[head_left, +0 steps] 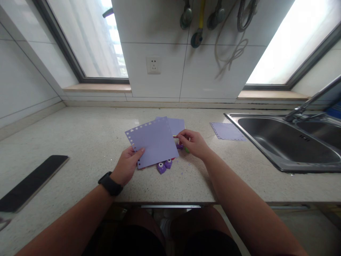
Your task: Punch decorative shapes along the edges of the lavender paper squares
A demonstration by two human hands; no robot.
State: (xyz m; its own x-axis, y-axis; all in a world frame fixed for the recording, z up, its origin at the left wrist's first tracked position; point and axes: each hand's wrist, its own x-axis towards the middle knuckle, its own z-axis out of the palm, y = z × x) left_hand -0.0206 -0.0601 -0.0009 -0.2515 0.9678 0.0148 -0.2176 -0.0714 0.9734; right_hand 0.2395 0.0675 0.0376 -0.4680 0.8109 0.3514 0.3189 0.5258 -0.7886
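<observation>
On speckled counter (87, 142) near sink (263, 133), clamping hole-edged purple sheet (154, 142) in left hand (128, 165), above partly covered purple gadgets (161, 168); closing right hand (178, 136) fingertips together beside green sliver (174, 136), too small to tell whether gripped.

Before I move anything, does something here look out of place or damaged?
Nothing looks clearly spilled or broken. One purple sheet lies apart on the right, close beside the sink, where it might get wet. The thin cord on the wall hangs loosely tangled. The held sheet seems punched deliberately.
</observation>
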